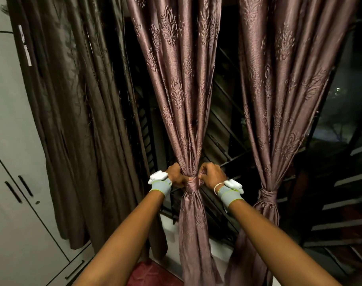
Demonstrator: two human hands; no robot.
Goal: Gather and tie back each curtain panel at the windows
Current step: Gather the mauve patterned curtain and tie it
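Note:
A mauve patterned curtain panel (182, 83) hangs in the middle, bunched tight at waist height by a fabric tie-back (192, 184) of the same cloth. My left hand (177, 175) grips the tie-back from the left side of the bunch. From the right, my right hand (211, 174) pinches the tie-back with curled fingers. A second mauve panel (283, 79) on the right is gathered and bound by its own tie-back (267, 194). Further left, a dark brown curtain panel (77, 120) hangs loose.
White cupboard doors (15, 182) with black handles stand at the left. Behind the curtains is a dark window with a metal grille (223, 129). A pale sill (169, 228) runs below, and a red patterned surface (153, 274) lies at the bottom.

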